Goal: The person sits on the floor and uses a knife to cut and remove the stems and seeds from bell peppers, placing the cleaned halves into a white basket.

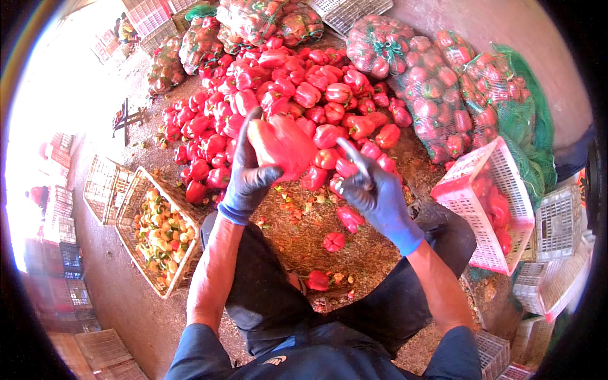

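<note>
My left hand (247, 180), in a grey and blue glove, grips a large, slightly blurred red bell pepper (282, 145) at chest level. To its right, my right hand (377, 196), gloved the same way, is raised with curled fingers around something small and pale that I cannot make out clearly. Beyond both hands lies a heap of red peppers (307, 94) on the dirty floor, with scraps and a few loose peppers between my legs. A crate (140, 259) of pale cores and green stems stands at my left; a crate (482, 242) partly filled with red peppers stands at my right.
Mesh sacks of peppers (373, 47) ring the back and right of the heap, beside green netting (529, 152). More plastic crates (557, 225) are stacked on both sides. A dark metal frame (126, 120) lies at the left. A distant person (125, 30) is faintly visible at upper left.
</note>
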### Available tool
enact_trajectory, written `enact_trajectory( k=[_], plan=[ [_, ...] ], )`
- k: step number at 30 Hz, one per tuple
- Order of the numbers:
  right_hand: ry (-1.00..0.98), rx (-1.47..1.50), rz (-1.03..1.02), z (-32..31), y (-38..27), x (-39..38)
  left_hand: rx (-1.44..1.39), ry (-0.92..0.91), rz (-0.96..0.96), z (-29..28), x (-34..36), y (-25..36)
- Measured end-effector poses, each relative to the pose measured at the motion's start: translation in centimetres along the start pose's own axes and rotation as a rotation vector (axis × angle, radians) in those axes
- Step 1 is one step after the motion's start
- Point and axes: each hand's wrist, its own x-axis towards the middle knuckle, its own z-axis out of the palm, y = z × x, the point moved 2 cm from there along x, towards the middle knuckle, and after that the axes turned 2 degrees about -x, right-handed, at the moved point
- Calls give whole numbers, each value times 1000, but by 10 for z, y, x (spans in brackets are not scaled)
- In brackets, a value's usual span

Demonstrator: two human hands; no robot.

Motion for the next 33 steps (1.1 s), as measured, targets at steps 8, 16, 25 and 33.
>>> enact_trajectory(
  k=[8,16,25,33],
  plan=[
    [-79,-18,-117,15,-5,11,-25,-186,-208,40,-21,-45],
    [-46,-17,94,3,15,1,169,-220,-444,38,-30,-51],
    [-44,345,207,-5,3,3,-354,-242,-546,30,-29,-23],
    [191,-55,-73,-5,6,10,-126,104,-960,23,-41,-75]
  ],
)
